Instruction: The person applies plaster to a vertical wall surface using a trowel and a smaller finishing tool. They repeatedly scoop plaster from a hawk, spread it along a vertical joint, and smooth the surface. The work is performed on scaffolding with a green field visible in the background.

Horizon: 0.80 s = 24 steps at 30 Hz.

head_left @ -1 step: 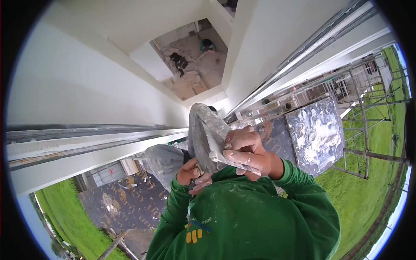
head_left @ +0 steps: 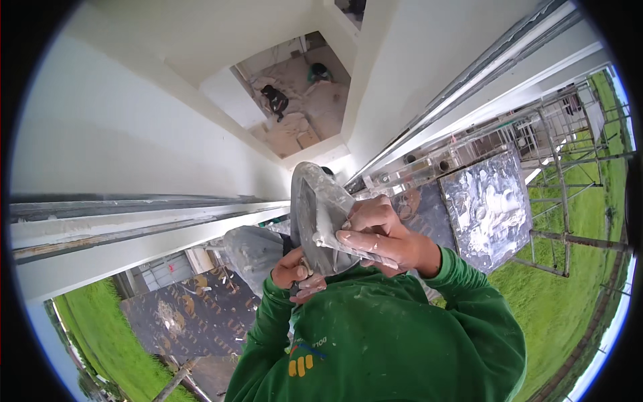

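Both my hands are at chest level on grey, plaster-smeared tools. My left hand [head_left: 295, 275] has its fingers curled around the lower left part of a long, round-ended trowel [head_left: 305, 194]. My right hand [head_left: 392, 238] grips a flat blade [head_left: 365, 254] set across the trowel's face, thumb along it, with a lump of white paste [head_left: 323, 228] at its left end. The trowel's handle is mostly hidden behind the tools and fingers.
White walls with metal-edged ledges [head_left: 100, 214] surround me. Through an opening, two people [head_left: 274, 100] [head_left: 319, 74] crouch on a dusty floor. Plaster-splashed dark boards [head_left: 181, 308] and a paste-covered board [head_left: 485, 201] sit on scaffolding [head_left: 566, 194], with grass beyond.
My right hand and the blade have shifted slightly left along the trowel, and the white paste at the blade's end looks a little more bunched.
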### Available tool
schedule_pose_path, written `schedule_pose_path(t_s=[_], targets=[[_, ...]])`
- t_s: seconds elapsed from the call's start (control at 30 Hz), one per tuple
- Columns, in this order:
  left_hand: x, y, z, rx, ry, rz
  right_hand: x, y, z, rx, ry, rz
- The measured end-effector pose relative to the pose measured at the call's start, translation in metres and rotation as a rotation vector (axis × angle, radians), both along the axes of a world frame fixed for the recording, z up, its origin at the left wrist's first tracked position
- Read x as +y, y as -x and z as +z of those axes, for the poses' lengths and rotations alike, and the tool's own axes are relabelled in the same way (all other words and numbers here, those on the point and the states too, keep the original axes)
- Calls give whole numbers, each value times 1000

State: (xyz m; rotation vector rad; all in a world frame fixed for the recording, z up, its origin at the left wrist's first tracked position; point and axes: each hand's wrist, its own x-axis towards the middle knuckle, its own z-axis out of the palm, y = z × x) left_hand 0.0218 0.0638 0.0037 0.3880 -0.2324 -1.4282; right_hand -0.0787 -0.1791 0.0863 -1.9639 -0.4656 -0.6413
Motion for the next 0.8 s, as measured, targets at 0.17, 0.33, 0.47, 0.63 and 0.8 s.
schedule_pose_path(t_s=[0.17, 0.33, 0.47, 0.63, 0.8], targets=[[-9, -26, 36, -338, 92, 66, -48, 15, -6, 387, 331, -236], [-30, -22, 30, -656, -79, 190, -20, -5, -33, 141, -1470, -793], [-51, 12, -5, -986, -263, 408, 14, -12, -64, 415, -1703, -690], [-57, 22, -10, -747, -346, 361, 61, -13, -72, 597, -1561, -431], [-63, 20, 5, -653, -365, 619, 80, -1, -80, 598, -1298, -327]])
